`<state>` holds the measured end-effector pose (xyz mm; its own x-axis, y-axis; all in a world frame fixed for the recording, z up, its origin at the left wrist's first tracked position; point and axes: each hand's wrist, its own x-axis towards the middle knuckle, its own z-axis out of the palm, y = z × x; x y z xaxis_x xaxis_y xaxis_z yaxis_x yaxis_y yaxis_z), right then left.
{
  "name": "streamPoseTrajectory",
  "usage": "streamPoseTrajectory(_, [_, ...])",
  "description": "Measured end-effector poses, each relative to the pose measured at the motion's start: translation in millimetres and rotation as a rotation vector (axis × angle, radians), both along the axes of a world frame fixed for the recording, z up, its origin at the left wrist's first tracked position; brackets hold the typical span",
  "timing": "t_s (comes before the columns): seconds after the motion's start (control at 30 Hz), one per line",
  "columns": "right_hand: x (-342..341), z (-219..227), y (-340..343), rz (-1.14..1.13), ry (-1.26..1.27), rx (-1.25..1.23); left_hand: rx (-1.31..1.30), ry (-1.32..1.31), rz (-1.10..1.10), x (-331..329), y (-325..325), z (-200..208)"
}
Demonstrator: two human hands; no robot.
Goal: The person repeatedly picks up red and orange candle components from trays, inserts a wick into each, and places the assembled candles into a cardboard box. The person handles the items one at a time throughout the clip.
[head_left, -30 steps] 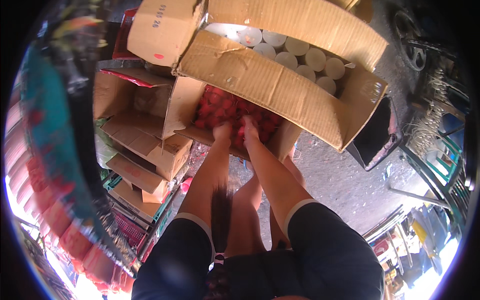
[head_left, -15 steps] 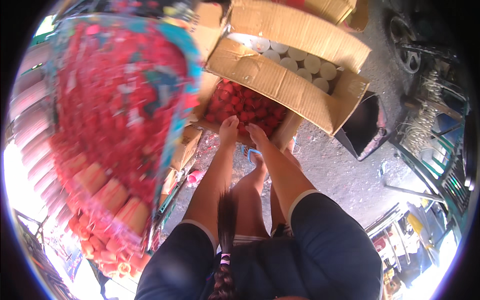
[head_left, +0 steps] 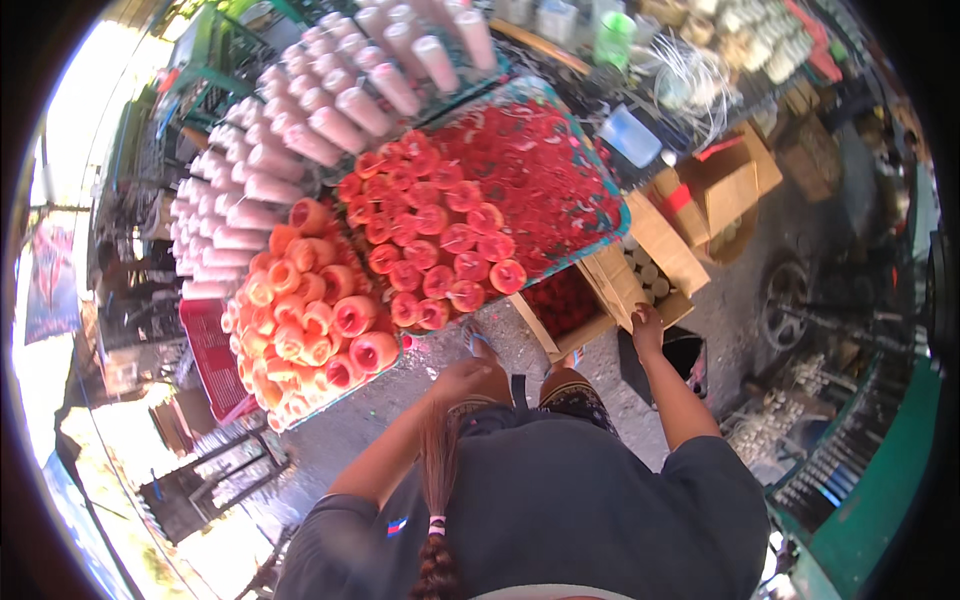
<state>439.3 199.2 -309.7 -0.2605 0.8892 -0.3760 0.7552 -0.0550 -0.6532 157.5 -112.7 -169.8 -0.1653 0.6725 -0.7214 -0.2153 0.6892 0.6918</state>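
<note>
My left hand hangs in front of my left thigh with its fingers loosely out, holding nothing that I can see. Out to the right, my right hand has bent fingers and overlaps a flap of the cardboard box in view; no held thing shows. Small red pieces fill an open carton beside my feet. Next to it, white cylinders stand behind the flap. A wide tray with a teal rim carries red scraps and rows of red candle-like cylinders.
Orange-red hollow cups are heaped at the left end of the work surface. Tall pale pink cylinders stand in rows behind. A dark open bin sits right of the boxes, and a wheel-like metal ring lies farther right.
Both hands have left the carton of red pieces and moved apart, left hand toward my thigh, right hand outward. My view has risen and swung, bringing more of the tray and candles in.
</note>
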Motion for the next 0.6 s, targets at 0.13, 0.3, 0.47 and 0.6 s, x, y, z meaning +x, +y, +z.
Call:
streamPoseTrajectory(0.13, [-120.1,154.0,4.0,0.421,0.226,0.187,0.167,-0.028,0.217,-33.6,0.1,86.0])
streamPoseTrajectory(0.3, [-223.0,203.1,-39.7,0.879,-0.026,0.264,0.191,0.026,0.264,-91.7,-21.4,140.7])
streamPoseTrajectory(0.47, [-263.4,201.7,-71.3,0.595,-0.258,0.167,0.262,0.047,0.393,-130.2,-52.4,144.4])
streamPoseTrajectory(0.6, [-255.2,189.7,-53.4,0.484,0.007,-0.208,0.297,-0.005,0.481,-142.4,-65.4,131.9])
